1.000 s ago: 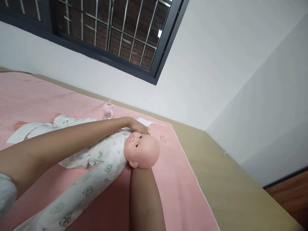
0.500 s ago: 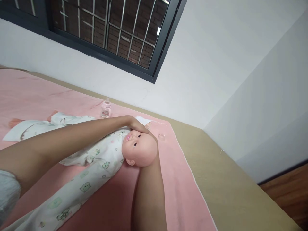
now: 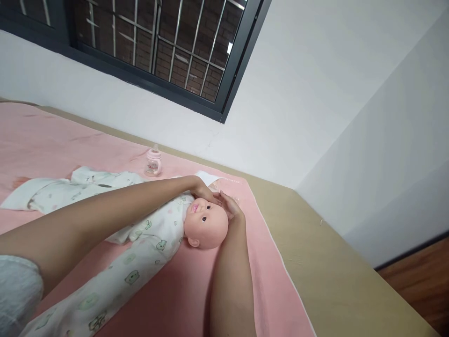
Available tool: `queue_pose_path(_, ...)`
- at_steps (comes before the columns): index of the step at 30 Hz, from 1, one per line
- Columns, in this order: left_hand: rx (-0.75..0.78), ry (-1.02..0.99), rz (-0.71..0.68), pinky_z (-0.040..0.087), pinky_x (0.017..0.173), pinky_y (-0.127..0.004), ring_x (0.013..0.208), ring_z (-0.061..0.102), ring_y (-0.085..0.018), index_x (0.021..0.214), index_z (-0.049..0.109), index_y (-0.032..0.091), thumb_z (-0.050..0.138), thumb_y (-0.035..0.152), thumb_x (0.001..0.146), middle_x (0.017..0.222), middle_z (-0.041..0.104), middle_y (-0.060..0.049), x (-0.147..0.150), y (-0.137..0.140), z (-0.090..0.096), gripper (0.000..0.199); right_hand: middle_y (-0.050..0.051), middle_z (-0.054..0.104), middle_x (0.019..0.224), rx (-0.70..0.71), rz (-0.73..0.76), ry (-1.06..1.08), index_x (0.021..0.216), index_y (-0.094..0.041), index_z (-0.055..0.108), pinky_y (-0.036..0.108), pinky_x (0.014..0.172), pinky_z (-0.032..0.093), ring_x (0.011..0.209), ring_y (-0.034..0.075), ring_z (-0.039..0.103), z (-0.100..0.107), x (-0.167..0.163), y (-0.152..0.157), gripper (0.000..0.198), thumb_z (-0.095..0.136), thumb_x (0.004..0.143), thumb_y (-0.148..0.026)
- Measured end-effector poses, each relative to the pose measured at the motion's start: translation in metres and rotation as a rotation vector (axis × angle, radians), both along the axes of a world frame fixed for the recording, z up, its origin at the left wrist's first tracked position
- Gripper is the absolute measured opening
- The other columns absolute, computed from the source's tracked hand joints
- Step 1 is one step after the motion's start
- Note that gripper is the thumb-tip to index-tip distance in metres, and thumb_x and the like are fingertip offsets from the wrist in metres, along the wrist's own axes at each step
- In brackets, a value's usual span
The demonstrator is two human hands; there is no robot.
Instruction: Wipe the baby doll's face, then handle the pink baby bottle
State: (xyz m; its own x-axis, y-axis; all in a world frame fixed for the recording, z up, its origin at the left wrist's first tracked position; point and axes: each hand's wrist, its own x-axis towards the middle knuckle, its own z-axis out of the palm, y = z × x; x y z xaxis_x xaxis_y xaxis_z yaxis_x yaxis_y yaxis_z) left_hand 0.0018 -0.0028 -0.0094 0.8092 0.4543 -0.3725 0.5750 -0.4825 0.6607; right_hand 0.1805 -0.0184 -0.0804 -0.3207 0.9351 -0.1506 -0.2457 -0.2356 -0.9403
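Fingers of the left hand (image 3: 205, 191) and right hand (image 3: 230, 206) are cupped loosely around the doll's head (image 3: 206, 223), lying at 2 o'clock on the pink blanket (image 3: 245, 281); it should be supported evenly.

No text can be read with certainty. The small pink baby bottle (image 3: 153, 162) standing on the pink blanket (image 3: 52, 145) has a reddish print on its side, but it is too small and blurred to read as letters. The white sleepsuit (image 3: 140, 243) on the doll (image 3: 205, 223) carries only little green animal figures and no words. No numbers, brands or signs can be made out.
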Motion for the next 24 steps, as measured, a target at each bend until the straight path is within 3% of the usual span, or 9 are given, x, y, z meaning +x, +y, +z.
queue_pose_path(3,-0.075,0.026,0.013,0.056,0.086,-0.035,0.102,0.068,-0.027,0.117,0.068,0.023,0.057,0.043,0.07,0.11,0.075,-0.008,0.001,0.004,0.003,0.053,0.008,0.074,0.108,0.009,0.013,0.069,0.099,-0.017,0.071,0.031,0.102,0.051,0.113,0.018,0.066,-0.004,-0.002,0.002,0.026,0.065,0.086,-0.039)
queue_pose_path(7,-0.091,0.025,0.048,0.054,0.09,-0.037,0.094,0.07,-0.027,0.1,0.072,0.017,0.051,0.042,0.072,0.097,0.076,-0.011,-0.016,0.011,0.024,0.042,0.006,0.072,0.115,0.051,0.015,0.13,0.105,-0.019,0.07,0.032,0.106,0.049,0.11,0.017,0.067,-0.01,0.001,0.007,0.029,0.068,0.083,-0.038)
queue_pose_path(13,0.201,0.019,0.107,0.049,0.094,-0.032,0.11,0.064,-0.027,0.115,0.069,0.022,0.058,0.035,0.069,0.115,0.074,-0.006,-0.064,0.002,0.051,0.049,0.006,0.066,0.129,0.054,0.039,0.162,0.116,-0.02,0.068,0.035,0.11,0.046,0.115,0.02,0.064,-0.017,-0.001,0.011,0.044,0.075,0.077,-0.038)
queue_pose_path(19,0.375,0.136,0.237,0.049,0.085,-0.03,0.108,0.064,-0.028,0.135,0.06,0.022,0.054,0.034,0.078,0.124,0.069,-0.01,-0.089,-0.024,0.057,0.059,0.004,0.061,0.136,0.003,0.047,0.147,0.118,-0.023,0.069,0.033,0.109,0.046,0.122,0.02,0.06,-0.02,-0.012,0.022,0.045,0.075,0.075,-0.036)
queue_pose_path(24,0.5,0.171,0.265,0.045,0.093,-0.033,0.116,0.06,-0.028,0.142,0.052,0.026,0.047,0.037,0.087,0.137,0.062,-0.009,-0.099,-0.048,0.059,0.057,0.004,0.062,0.135,-0.002,0.043,0.126,0.118,-0.024,0.069,0.036,0.112,0.043,0.133,0.022,0.05,-0.022,-0.021,0.027,0.046,0.076,0.074,-0.035)
